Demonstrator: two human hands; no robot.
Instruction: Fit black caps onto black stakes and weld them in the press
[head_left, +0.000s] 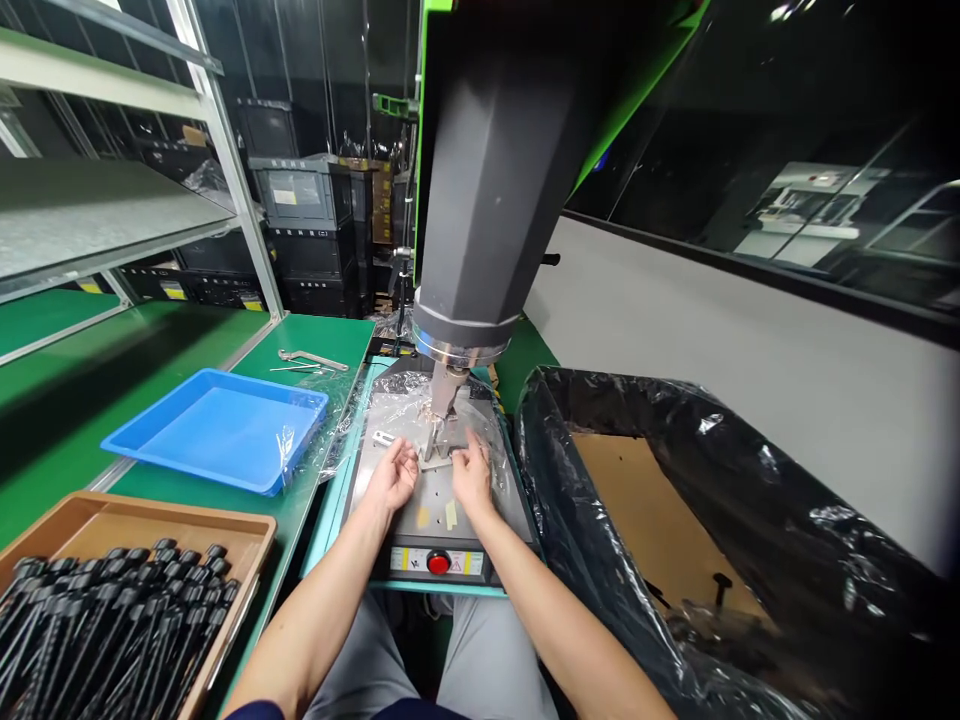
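Observation:
My left hand (395,474) is on the left of a small metal fixture (433,460), its fingers curled in and its thumb against them. Any piece in these fingers is too small to make out. My right hand (472,478) is at the fixture's right side, thumb and fingers drawn together with one finger pointing forward. A tiny dark part may be at its fingertips, but I cannot tell what. Just above and between both hands comes down the metal horn (445,388) of a large grey press head (480,200). Clear plastic film covers part of the machine's metal base (409,505).
At the front left, a brown tray (255,522) holds many black rod-like parts with knobbed ends. Behind it are a blue tray (217,425) and a wrench (319,360). A red button (438,563) sits on the base front. On the right stands a box lined with black plastic (622,540).

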